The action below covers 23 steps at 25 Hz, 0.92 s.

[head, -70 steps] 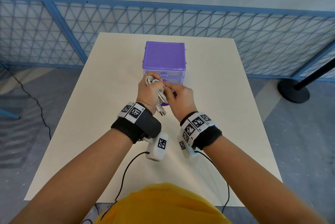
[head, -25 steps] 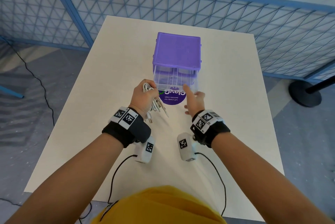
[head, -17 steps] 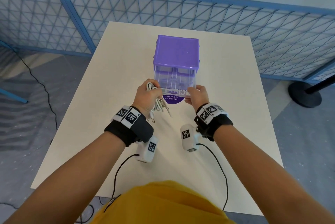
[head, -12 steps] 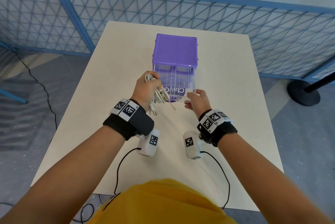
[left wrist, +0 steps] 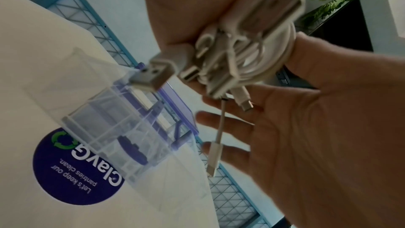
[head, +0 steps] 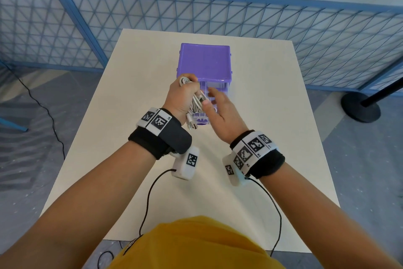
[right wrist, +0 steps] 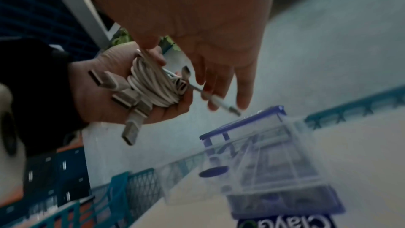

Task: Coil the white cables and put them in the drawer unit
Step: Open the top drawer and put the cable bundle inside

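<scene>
A purple drawer unit (head: 205, 61) stands mid-table, its clear top drawer (left wrist: 122, 127) pulled out toward me. My left hand (head: 182, 96) grips a coiled bundle of white cables (head: 197, 103) just above and left of the open drawer, with several USB plugs sticking out below the fist. The bundle (right wrist: 153, 84) is wrapped tight in that palm. My right hand (head: 220, 109) is open, palm turned toward the bundle, fingers straight. One thin loose cable end (left wrist: 215, 152) dangles across the right palm (left wrist: 306, 127). The hands hide most of the drawer's inside.
The cream table (head: 261, 116) carries a round purple sticker (left wrist: 72, 167) under the drawer front. A blue mesh fence (head: 218, 13) runs behind the table. A black stand base (head: 361, 106) sits on the floor at right.
My right hand pulled the top drawer out, let go of its front and moved up beside the cable bundle. My left hand carried the bundle forward, over the open drawer.
</scene>
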Each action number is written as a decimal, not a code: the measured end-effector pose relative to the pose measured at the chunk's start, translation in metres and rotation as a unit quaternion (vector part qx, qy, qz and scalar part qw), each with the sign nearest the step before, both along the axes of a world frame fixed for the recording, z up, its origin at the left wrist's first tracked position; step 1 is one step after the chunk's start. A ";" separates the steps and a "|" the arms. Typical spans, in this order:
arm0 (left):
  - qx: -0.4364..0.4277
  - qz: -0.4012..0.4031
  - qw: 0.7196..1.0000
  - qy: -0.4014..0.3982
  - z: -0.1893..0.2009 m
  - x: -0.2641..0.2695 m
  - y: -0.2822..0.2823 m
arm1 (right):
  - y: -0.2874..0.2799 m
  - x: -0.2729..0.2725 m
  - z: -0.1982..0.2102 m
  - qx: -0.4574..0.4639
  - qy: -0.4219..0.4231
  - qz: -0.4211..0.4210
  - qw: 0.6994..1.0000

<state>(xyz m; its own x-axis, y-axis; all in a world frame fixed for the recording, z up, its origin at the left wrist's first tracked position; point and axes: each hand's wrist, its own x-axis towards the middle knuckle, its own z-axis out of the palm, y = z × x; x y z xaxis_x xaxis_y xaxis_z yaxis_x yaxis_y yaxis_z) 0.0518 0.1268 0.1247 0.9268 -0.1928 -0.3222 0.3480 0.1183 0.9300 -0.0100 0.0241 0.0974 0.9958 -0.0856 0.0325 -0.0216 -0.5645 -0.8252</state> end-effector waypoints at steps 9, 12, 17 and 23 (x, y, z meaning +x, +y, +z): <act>-0.027 -0.012 0.999 0.014 -0.002 -0.010 -0.003 | 0.008 0.010 0.020 0.115 0.097 0.106 0.983; -0.056 -0.018 0.998 0.022 -0.001 -0.013 -0.002 | 0.006 0.010 0.025 0.107 0.117 0.124 0.979; -0.065 -0.020 0.998 0.000 0.000 -0.021 -0.003 | 0.002 0.007 0.037 0.117 0.165 0.145 0.968; -0.083 -0.087 0.993 -0.005 0.011 -0.034 -0.002 | 0.006 0.005 0.034 0.142 0.143 0.123 0.972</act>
<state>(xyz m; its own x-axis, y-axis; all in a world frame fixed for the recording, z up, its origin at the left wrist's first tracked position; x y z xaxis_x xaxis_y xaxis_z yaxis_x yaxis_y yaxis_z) 0.0182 0.1248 0.1358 0.8780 -0.4002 -0.2626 0.3668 0.2100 0.9063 -0.0051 0.0301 0.1318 0.9522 0.1906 -0.2389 -0.1664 -0.3323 -0.9284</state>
